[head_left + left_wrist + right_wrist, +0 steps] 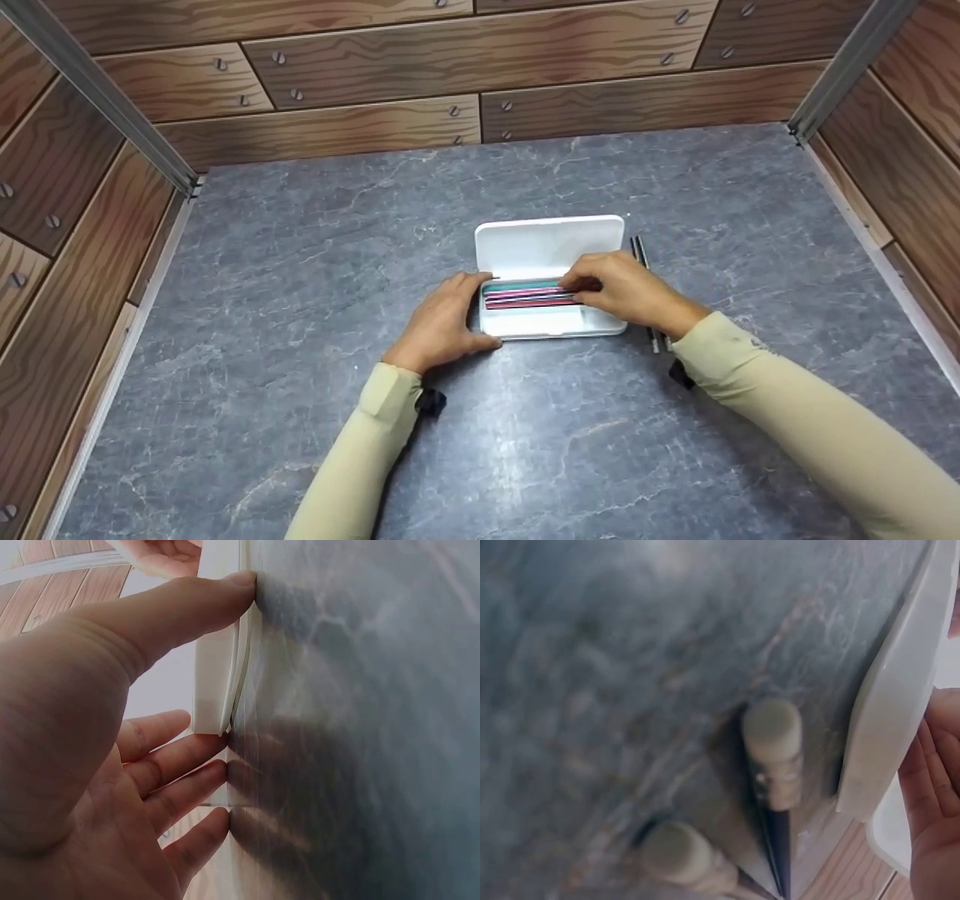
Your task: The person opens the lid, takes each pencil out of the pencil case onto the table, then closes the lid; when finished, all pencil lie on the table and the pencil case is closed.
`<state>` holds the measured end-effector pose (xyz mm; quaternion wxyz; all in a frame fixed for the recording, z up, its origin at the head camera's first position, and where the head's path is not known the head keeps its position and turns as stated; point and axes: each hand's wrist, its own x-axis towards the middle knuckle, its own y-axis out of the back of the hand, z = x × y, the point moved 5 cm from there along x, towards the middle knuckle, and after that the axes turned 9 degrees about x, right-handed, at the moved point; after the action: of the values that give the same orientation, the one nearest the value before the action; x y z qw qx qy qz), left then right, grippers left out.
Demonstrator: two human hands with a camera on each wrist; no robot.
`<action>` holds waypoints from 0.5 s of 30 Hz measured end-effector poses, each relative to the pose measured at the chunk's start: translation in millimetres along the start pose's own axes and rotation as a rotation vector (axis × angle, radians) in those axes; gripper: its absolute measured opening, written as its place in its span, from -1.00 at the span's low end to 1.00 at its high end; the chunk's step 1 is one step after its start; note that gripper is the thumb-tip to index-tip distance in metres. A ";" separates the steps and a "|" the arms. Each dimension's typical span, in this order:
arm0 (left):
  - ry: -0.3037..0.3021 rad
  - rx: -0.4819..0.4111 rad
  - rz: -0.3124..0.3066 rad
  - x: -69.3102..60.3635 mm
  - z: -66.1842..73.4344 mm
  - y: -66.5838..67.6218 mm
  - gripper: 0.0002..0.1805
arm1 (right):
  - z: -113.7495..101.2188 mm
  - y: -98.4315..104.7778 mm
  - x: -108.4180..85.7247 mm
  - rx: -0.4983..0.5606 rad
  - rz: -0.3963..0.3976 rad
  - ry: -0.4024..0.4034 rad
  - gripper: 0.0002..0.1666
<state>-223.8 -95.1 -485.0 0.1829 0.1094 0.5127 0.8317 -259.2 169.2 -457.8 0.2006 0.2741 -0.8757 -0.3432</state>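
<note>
A white pencil case (531, 324) lies with its lid (551, 244) raised at the back. Several pencils (525, 295), teal, pink, red and dark, lie side by side in its rear part. My left hand (442, 319) holds the case's left end, thumb along the front edge and index finger at the back corner. In the left wrist view, the other fingers (199, 847) touch the table. Over the right end of the pencils, my right hand (622, 289) pinches with thumb and index finger; those pencil ends are hidden by the fingers.
Two dark pencils with pale erasers (772, 731) lie on the marbled table (315, 247) just right of the case, partly under the right wrist. Wood-patterned panels (360, 75) wall the table at the back and both sides.
</note>
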 end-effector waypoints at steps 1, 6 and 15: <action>0.001 0.002 0.002 -0.1 -0.2 0.1 0.14 | -0.6 -0.3 0.8 -0.014 -0.006 0.009 -0.75; 0.004 0.008 0.006 -1.0 -0.8 0.2 0.15 | -3.1 -1.5 4.4 -0.052 -0.029 0.044 -0.79; -0.003 0.001 0.008 -0.9 1.5 0.0 0.15 | -3.4 -4.1 3.3 -0.103 -0.018 0.055 -0.74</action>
<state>-222.4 -94.3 -484.3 0.1805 0.1129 0.5124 0.8320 -258.6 162.9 -457.8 0.2355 0.2807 -0.8485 -0.3818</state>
